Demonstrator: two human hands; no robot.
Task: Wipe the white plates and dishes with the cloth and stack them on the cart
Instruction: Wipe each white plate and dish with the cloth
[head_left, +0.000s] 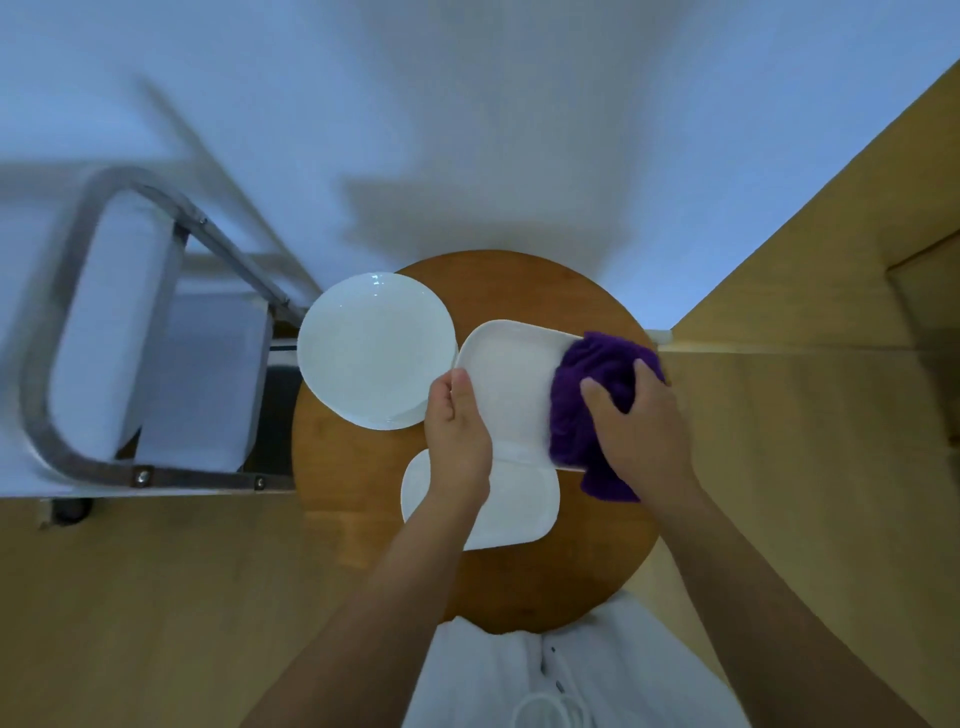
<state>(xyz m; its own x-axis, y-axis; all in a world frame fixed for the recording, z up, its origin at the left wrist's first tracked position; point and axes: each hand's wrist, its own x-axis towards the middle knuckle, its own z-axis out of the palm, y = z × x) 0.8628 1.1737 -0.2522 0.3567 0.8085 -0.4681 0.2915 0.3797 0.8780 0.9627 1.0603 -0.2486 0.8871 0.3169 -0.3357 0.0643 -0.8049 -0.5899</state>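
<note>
Both hands busy on a white rectangular dish, left gripping, right wiping with a purple cloth.

Left hand (457, 431) grips the near-left edge of the rectangular dish (511, 387), thumb on top along the rim, fingers curled under; forearm comes up from below, wrist straight. Right hand (636, 426) clutches the purple cloth (587, 395), fingers spread and bent over the bunched, fuzzy fabric, pressing it on the dish's right end; a cloth tail hangs below the palm. The dish is smooth, glossy, round-cornered, held tilted above the round wooden tabletop (519, 587). Under the left wrist lies a second rectangular dish (519, 509), flat on the tabletop. Just left of the left hand sits a round white plate (374, 351), shallow and shiny, overhanging the tabletop's edge. Further left, the metal-framed cart (130, 332), blurred.
</note>
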